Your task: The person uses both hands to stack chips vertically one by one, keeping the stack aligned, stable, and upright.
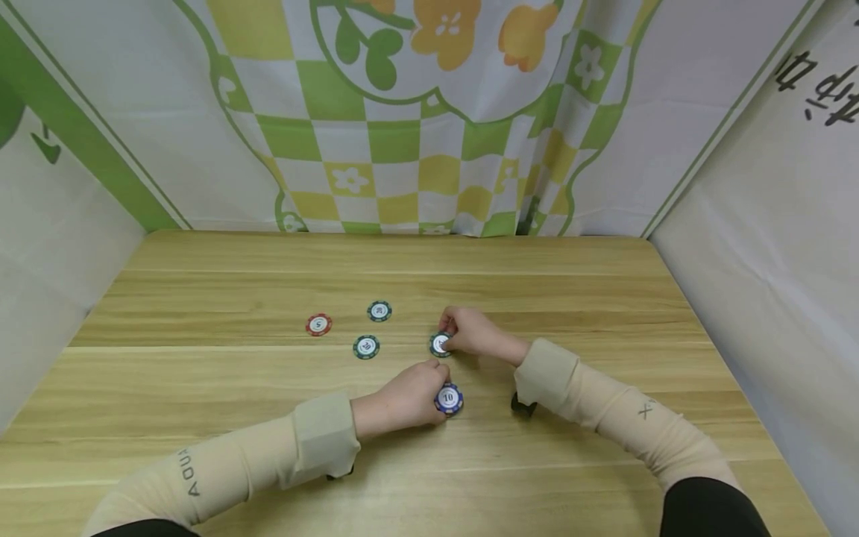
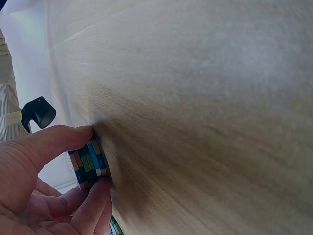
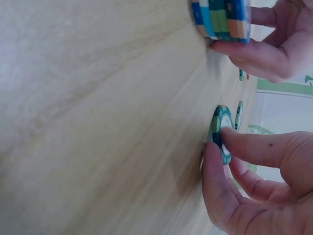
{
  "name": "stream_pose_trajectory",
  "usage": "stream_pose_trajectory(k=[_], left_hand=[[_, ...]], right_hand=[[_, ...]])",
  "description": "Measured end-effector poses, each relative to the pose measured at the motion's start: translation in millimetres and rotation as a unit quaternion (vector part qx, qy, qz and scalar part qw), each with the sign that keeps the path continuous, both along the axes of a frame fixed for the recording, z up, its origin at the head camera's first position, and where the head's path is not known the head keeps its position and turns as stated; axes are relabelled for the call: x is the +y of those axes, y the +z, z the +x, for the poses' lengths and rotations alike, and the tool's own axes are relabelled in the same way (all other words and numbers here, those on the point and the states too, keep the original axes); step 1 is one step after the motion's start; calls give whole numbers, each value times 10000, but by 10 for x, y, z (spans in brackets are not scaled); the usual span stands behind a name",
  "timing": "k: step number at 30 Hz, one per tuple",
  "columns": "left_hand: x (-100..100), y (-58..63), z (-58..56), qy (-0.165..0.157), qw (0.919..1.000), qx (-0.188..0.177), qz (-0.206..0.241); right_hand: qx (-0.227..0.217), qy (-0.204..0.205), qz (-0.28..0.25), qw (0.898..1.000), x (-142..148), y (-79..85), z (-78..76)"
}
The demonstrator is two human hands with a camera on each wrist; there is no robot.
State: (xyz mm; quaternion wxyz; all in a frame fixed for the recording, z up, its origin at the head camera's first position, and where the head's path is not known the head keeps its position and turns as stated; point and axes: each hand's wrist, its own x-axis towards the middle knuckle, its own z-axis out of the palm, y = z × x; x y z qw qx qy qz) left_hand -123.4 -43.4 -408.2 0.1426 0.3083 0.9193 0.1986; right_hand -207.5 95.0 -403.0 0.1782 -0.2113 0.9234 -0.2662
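The step in hand looks to be gathering poker chips: the left hand (image 1: 407, 397) minds a stack of chips (image 1: 449, 400) while the right hand (image 1: 475, 333) picks up a single green chip (image 1: 438, 344). The left thumb and fingers are curled about the rim of the stack, whose top chip is blue and marked 10, with green and orange-edged chips showing beneath it. Just beyond those fingers, the right thumb lies on the green chip's face, a finger at its edge, a narrow pinch; whether the chip is wholly clear of the tabletop (image 1: 570, 298) I cannot tell. To the left of the right fingers and beyond the left ones lie three more chips, apart from one another: a near green chip (image 1: 366, 347), a far green chip (image 1: 379, 311) and, farthest out to the left, a red chip (image 1: 318, 324) marked 5. Adding the pinched chip to the stack would, I judge, call for a short level carry towards the left fingers, which should steady the rim and leave the top face free.
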Motion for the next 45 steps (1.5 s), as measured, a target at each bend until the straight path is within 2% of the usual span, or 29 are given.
stream_pose_trajectory(k=[4, 7, 15, 21, 33, 41, 45], left_hand=[[-2, 1, 7, 16, 10000, -65, 27], [-3, 4, 11, 29, 9999, -105, 46], [-4, -14, 13, 6, 9999, -36, 123], [4, -9, 9, 61, 9998, -174, 98], [9, -11, -8, 113, 9997, -185, 84], [5, -4, 4, 115, 9998, -127, 83], [3, 5, 8, 165, 9995, -258, 63]], right_hand=[[-535, -271, -343, 9976, 17, -4, -15], [-953, -473, -701, 9919, 35, -15, -22], [-1471, -634, -1085, 9811, 100, -24, -1], [-1602, -674, -1163, 9779, 151, -12, 40], [-1555, -398, -1334, 9780, 271, 0, 97], [-1707, -332, -1290, 9763, 304, 94, 155], [-1796, -263, -1260, 9753, 322, 130, 188]])
